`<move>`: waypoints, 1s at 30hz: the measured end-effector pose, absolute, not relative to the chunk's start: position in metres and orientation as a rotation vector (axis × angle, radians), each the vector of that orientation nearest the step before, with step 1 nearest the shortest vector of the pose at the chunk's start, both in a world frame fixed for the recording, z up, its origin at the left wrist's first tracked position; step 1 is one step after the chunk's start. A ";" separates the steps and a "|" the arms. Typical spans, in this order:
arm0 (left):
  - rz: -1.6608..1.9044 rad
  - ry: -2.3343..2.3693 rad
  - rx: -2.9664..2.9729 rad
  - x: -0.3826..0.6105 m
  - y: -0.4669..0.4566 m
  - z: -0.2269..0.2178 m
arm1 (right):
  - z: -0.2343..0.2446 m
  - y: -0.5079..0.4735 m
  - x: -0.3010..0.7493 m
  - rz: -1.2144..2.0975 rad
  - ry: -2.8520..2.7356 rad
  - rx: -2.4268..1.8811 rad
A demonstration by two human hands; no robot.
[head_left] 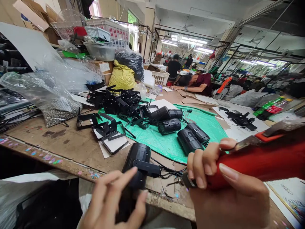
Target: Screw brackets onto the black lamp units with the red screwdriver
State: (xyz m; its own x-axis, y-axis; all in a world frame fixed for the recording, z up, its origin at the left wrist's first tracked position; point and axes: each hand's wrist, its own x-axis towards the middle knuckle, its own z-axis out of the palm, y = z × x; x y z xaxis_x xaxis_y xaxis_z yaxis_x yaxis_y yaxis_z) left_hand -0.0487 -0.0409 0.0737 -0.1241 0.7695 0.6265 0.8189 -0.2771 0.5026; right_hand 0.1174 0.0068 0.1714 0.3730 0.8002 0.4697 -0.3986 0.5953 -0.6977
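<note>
My right hand is wrapped around a red electric screwdriver. Its thin bit points left, a little apart from a black cylindrical lamp housing at the table's front edge. On that housing lies a black bracket arm, and a black cable runs off to its right. My left hand has its fingers spread; the index fingertip is at the bracket's left end, and the thumb is apart. Whether the fingertip presses on it, I cannot tell. The housing's lower part is partly hidden by that hand.
Several black brackets are heaped behind, beside more lamp housings on a green sheet. Plastic bags and a yellow sack stand at the left back. A person leans on the table's far end.
</note>
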 end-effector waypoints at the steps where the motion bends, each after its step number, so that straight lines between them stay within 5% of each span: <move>1: -1.383 -1.871 -1.999 -0.055 -0.037 0.071 | 0.173 0.009 0.118 0.795 -0.892 -0.526; 6: -1.477 -2.115 -2.255 -0.054 -0.016 0.046 | 0.176 0.020 0.114 0.743 -0.886 -0.522; 30: -1.548 -1.785 -2.232 -0.026 -0.024 0.019 | 0.177 0.045 0.075 0.854 -0.949 -0.554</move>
State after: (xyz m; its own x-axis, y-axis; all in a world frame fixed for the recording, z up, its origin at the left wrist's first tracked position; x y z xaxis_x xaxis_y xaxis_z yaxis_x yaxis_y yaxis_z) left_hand -0.0256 -0.0235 0.0185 -0.0538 0.8036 0.5927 0.7002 -0.3928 0.5962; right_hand 0.0749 0.0446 0.1767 0.3083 0.8270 0.4700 -0.3805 0.5601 -0.7359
